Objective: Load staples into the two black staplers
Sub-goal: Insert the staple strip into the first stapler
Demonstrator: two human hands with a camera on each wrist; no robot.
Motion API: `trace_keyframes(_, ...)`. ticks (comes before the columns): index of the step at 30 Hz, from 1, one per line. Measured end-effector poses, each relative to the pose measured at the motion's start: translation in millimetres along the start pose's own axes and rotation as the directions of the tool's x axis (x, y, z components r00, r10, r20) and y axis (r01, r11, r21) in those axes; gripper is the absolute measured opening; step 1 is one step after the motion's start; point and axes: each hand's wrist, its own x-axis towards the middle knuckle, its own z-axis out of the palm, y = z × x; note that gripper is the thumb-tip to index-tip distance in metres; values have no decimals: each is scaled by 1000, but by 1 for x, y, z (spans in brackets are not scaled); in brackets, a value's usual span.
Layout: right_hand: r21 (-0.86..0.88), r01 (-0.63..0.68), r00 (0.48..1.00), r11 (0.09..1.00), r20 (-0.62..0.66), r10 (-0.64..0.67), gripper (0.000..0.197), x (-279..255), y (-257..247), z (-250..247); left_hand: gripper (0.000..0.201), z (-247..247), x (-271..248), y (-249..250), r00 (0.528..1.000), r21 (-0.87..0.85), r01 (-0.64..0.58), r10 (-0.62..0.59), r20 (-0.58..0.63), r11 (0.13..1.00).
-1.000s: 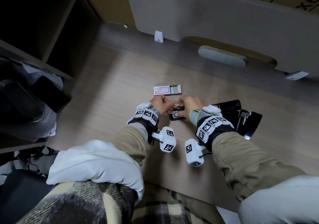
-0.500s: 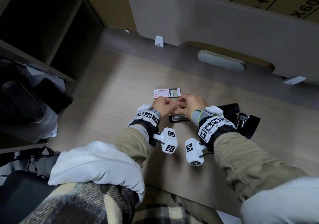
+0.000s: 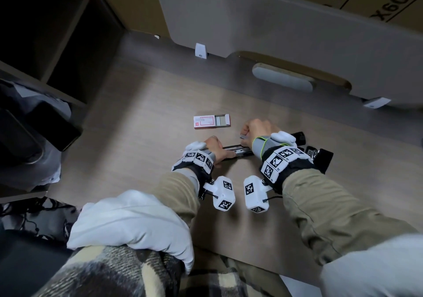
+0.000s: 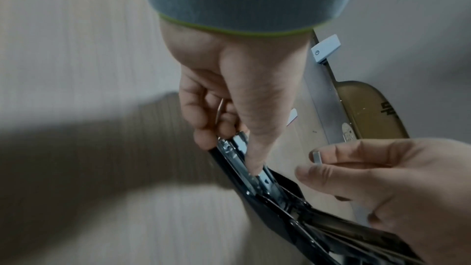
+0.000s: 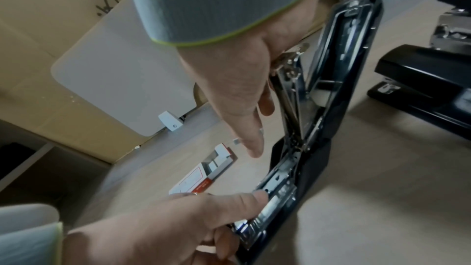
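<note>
An opened black stapler (image 3: 238,153) lies on the desk with its metal staple rail (image 5: 277,184) bared and its lid (image 5: 351,47) swung up. My left hand (image 3: 214,149) grips the stapler's front end, thumb pressed on the rail (image 4: 254,166). Just above the rail, my right hand (image 3: 248,134) pinches a short silver staple strip (image 4: 316,157) between thumb and forefinger. A red-and-white staple box (image 3: 211,121) lies open beyond my hands. The second black stapler (image 3: 320,157) sits to the right, partly hidden behind my right wrist.
A grey divider panel (image 3: 274,33) with white clips (image 3: 201,50) closes off the back of the desk. Dark shelving (image 3: 45,44) stands to the left, with a bag and clutter below. Bare wooden desk top (image 3: 142,136) shows left of the box.
My hands were joined over the stapler; now they are apart. The left has dropped onto the stapler's front end, and the right has drawn back to the right with a staple strip.
</note>
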Motion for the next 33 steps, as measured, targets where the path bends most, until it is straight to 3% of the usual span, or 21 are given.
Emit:
trace_keyframes(6, 45, 14, 1000, 999, 20, -15, 19, -7, 12, 8, 48, 1, 0, 7, 996, -115, 90, -88, 22, 989)
trace_keyframes(10, 31, 44, 999, 999, 20, -45, 24, -7, 13, 6, 62, 0, 8, 6, 989, -103, 141, -136, 51, 985)
trace_keyframes(14, 7, 67, 997, 998, 23, -67, 24, -9, 14, 3, 34, -4, 6, 9, 985, -149, 166, -158, 66, 975)
trace_keyframes(17, 6, 73, 997, 997, 4, -73, 23, -11, 14, 2, 34, -4, 7, 7, 983, -150, 177, -166, 79, 973)
trace_keyframes(23, -46, 154, 988, 987, -11, -155, 24, -14, 5, 1, 18, -10, 5, 3, 994, -166, 83, -71, 82, 983)
trace_keyframes(26, -25, 165, 986, 986, -25, -165, 28, -14, 0, 1, 11, -19, 1, 7, 999, -213, -33, 28, -26, 977)
trace_keyframes(28, -15, 192, 981, 981, -39, -192, 27, -16, -6, -2, 24, -28, -4, 10, 993, -240, -117, 108, -51, 964)
trace_keyframes(30, 11, 209, 977, 978, -47, -209, 25, -17, -9, -6, 33, -31, -9, 14, 987, -236, -161, 163, -11, 958)
trace_keyframes(33, 46, 218, 973, 975, -82, -214, 25, -20, -13, -8, 18, -37, -14, 13, 965, -224, -243, 258, 42, 944)
